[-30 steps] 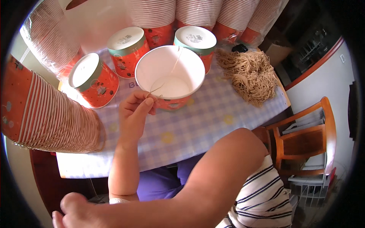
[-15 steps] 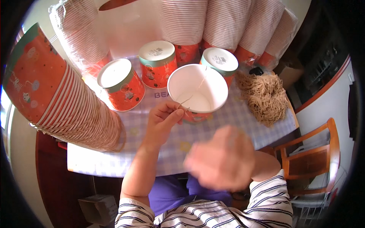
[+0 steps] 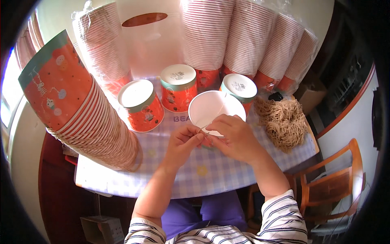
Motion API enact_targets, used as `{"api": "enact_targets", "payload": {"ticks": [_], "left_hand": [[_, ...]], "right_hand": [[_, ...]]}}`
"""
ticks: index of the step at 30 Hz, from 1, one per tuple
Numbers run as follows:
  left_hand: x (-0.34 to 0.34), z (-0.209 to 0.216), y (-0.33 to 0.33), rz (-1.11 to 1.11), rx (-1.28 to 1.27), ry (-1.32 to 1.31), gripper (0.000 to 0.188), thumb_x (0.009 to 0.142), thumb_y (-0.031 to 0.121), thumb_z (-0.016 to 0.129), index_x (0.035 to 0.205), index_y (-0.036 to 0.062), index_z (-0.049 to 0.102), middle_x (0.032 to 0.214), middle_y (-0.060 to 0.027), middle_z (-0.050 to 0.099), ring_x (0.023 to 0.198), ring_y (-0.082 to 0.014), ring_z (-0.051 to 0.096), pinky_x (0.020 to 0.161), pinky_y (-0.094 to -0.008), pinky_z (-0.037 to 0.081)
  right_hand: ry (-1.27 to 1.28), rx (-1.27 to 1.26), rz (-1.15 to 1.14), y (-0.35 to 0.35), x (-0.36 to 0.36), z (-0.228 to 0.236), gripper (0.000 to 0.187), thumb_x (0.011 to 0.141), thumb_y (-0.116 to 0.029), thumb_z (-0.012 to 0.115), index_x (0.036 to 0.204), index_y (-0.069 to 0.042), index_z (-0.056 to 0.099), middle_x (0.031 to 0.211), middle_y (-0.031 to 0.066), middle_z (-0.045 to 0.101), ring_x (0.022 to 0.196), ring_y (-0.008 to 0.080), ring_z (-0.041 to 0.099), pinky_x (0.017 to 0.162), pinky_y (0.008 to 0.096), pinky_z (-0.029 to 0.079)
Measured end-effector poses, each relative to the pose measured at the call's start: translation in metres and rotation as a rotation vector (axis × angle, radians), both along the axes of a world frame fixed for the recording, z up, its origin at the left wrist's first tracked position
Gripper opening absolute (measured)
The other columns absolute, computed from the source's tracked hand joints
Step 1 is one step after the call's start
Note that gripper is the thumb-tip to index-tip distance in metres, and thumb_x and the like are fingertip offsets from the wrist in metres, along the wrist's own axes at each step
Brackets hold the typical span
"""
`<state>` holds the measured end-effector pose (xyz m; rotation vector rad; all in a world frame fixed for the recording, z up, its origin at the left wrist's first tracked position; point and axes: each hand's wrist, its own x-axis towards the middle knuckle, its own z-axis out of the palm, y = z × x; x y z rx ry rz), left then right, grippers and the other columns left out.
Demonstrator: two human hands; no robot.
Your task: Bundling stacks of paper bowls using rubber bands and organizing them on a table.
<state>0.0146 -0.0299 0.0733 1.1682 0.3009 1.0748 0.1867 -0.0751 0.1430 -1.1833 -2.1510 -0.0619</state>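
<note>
A red paper bucket (image 3: 203,106) stands with its white mouth up in the middle of the table. At its near rim my left hand (image 3: 183,143) pinches a thin piece of tan twine (image 3: 206,127) between thumb and fingertips. My right hand (image 3: 233,137) meets it from the other side, its fingers closed at the same twine and covering part of the bucket. A strand also lies against the bucket's inner wall. To the right of my right hand sits a loose heap of tan twine (image 3: 284,124).
Three upturned buckets (image 3: 142,110) stand behind. A tall nested stack of buckets (image 3: 97,118) leans at the left. Several plastic-wrapped stacks (image 3: 207,36) line the back. A checked cloth covers the table (image 3: 162,179); a wooden chair (image 3: 329,183) is at the right.
My right hand has come up from the table's near edge to the bucket's rim and joined my left hand at the twine. The whole view has shifted slightly.
</note>
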Motion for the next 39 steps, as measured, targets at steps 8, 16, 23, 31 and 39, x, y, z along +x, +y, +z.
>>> {"api": "enact_targets", "payload": {"ticks": [8,16,23,31,39], "left_hand": [[0.001,-0.004,0.002,0.033,-0.012,0.014,0.007,0.086,0.01,0.058,0.089,0.0031,0.059,0.082,-0.0042,0.064,0.071,-0.0083,0.056,0.061,-0.0224,0.044],[0.001,-0.006,0.002,0.062,-0.037,0.047,0.006,0.087,0.01,0.059,0.088,0.0035,0.059,0.08,-0.004,0.063,0.068,-0.0076,0.055,0.059,-0.0214,0.043],[0.0,-0.008,0.004,0.036,-0.018,0.036,0.006,0.087,0.009,0.058,0.088,0.0034,0.059,0.083,-0.0054,0.064,0.071,-0.0091,0.059,0.06,-0.0213,0.044],[-0.002,-0.002,0.001,-0.029,-0.087,-0.002,0.006,0.086,0.002,0.057,0.091,-0.0013,0.057,0.088,-0.0088,0.064,0.083,-0.0136,0.062,0.068,-0.0243,0.05],[-0.005,-0.002,0.005,-0.04,0.147,0.103,0.009,0.08,-0.004,0.061,0.088,-0.0009,0.059,0.092,-0.0088,0.064,0.085,-0.0139,0.061,0.075,-0.0277,0.05]], "right_hand": [[0.026,-0.023,0.004,0.001,0.001,-0.006,0.014,0.075,-0.019,0.067,0.077,-0.009,0.058,0.076,0.0045,0.056,0.07,0.0239,0.057,0.064,0.0366,0.041],[0.032,0.093,-0.09,-0.011,0.006,-0.007,0.017,0.07,-0.012,0.068,0.084,-0.01,0.059,0.081,0.0031,0.058,0.074,0.0226,0.057,0.066,0.0354,0.04],[-0.245,0.301,-0.079,-0.008,-0.009,-0.005,0.024,0.063,-0.011,0.069,0.085,-0.009,0.058,0.086,0.0013,0.057,0.073,0.019,0.054,0.067,0.0337,0.039],[-0.288,0.325,-0.107,-0.013,-0.01,-0.015,0.012,0.069,-0.014,0.062,0.076,-0.009,0.054,0.074,0.0026,0.05,0.066,0.0187,0.051,0.062,0.0332,0.038],[-0.023,0.358,-0.164,-0.031,-0.021,-0.039,0.017,0.065,-0.006,0.064,0.079,-0.007,0.057,0.072,0.003,0.051,0.063,0.0211,0.055,0.057,0.0339,0.042]]}}
